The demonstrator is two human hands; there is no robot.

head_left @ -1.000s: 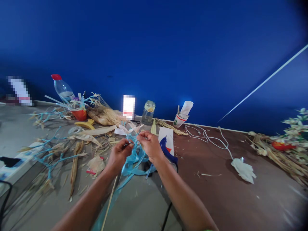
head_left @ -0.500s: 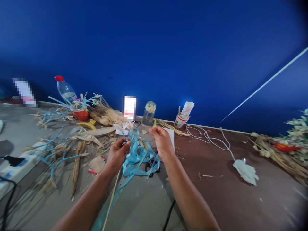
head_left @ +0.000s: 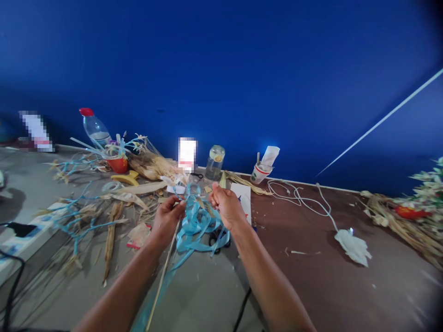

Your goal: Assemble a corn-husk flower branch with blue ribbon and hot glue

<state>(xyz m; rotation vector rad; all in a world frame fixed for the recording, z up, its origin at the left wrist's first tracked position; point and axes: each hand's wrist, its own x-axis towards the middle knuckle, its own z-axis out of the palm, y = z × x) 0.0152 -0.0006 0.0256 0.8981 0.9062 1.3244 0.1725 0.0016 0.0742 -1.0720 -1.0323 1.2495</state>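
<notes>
My left hand [head_left: 168,218] is closed in a pinch on a long thin pale stem [head_left: 161,281], which runs down toward the bottom edge. A whitish dried flower [head_left: 185,177] shows just above its fingertips, with light blue ribbon beside it. My right hand [head_left: 225,206] is curled shut a little to the right, thumb side up; whatever its fingers hold is hidden. Between and below the hands lies a loose heap of light blue ribbon [head_left: 197,226], one length trailing to the lower left. Black-handled scissors [head_left: 217,240] lie partly under the ribbon.
Blue-wrapped branches [head_left: 76,230], dried husks [head_left: 110,237] and a power strip [head_left: 31,242] spread on the left. Behind stand a bottle [head_left: 94,129], a red cup [head_left: 117,163], a glass jar [head_left: 214,163] and a white cup [head_left: 261,173]. A white cable [head_left: 304,200] lies right.
My right hand has turned and shifted slightly left, uncovering more of a white card behind it. A translucent strip below that hand no longer shows. My left hand has moved slightly left.
</notes>
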